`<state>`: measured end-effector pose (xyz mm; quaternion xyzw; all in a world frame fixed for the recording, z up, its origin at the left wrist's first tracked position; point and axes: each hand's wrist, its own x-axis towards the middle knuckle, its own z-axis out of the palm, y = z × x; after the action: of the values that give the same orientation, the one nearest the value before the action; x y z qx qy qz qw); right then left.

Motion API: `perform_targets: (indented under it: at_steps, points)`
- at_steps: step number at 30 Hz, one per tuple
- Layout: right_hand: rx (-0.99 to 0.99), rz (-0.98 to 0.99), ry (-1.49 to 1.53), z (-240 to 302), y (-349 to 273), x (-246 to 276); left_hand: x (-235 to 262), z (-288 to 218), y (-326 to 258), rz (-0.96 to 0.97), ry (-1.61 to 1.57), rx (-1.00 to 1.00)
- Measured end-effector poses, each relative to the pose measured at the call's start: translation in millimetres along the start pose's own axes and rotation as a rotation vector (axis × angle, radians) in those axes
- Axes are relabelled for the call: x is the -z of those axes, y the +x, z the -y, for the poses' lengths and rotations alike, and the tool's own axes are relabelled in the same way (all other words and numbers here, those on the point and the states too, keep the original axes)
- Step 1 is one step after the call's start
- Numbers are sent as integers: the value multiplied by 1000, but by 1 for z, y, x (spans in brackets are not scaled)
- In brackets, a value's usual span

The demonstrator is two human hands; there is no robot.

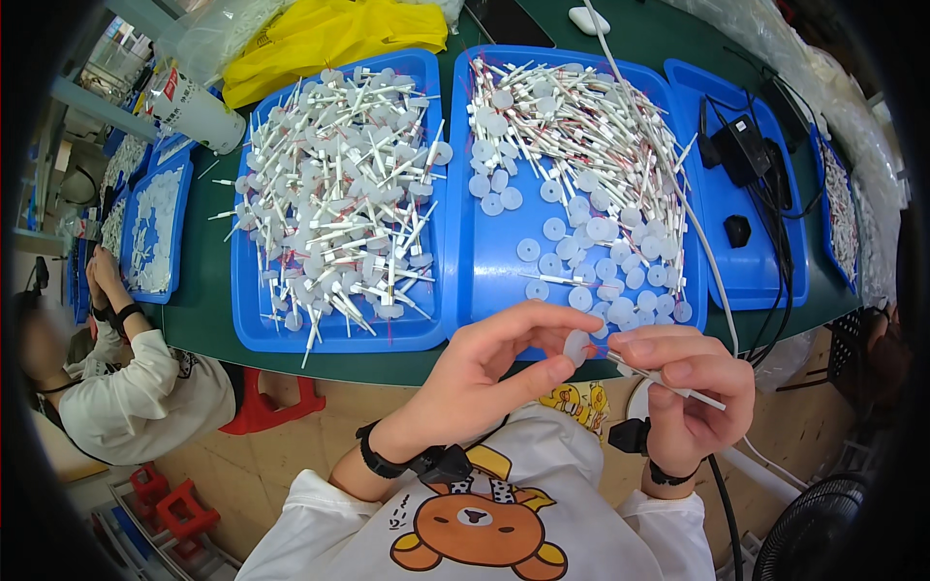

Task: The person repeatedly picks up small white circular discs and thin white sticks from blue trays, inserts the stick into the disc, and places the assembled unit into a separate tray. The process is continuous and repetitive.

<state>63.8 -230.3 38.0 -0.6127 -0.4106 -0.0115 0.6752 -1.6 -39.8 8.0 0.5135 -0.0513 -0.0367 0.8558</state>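
Note:
Between thumb and forefinger, my left hand (pixel 489 366) pinches a round translucent white disc (pixel 577 349). Close beside it, my right hand (pixel 705 373) grips a thin white stick-shaped part (pixel 701 397) with a bit of red wire at its disc-side end. Whether that wire joins the disc I cannot tell. Both hands are just in front of a blue tray (pixel 496 276), where loose discs (pixel 601 229) lie near and a heap of thin white sticks with red wires (pixel 581 111) lies far. In the left blue tray (pixel 257 334) are many sticks with discs (pixel 339 194).
A white cable (pixel 639 107) hangs across the right side. Beyond it, another blue tray (pixel 722 281) holds a black power adapter (pixel 744 152) and cords. A white canister (pixel 199 111) and yellow bag (pixel 329 44) are at far left. A co-worker (pixel 136 387) sits left; a fan (pixel 819 528) stands lower right.

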Motion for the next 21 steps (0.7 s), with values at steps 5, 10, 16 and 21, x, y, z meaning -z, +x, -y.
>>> perform_targets:
  at_steps: [5, 10, 16, 21]
  points:
    - [7, 5, -49, 0, 0, 0, 1, -1, -1, -34, -43, -6]
    - [-41, 26, -99, 3, -1, 3, 1, -4, -1, -145, 5, -10]
    - [-75, 30, -77, 5, -4, 2, 9, 3, -2, -74, -32, -65]
    - [-65, 103, -237, 10, -1, 2, 12, 1, 1, -85, 347, -159]
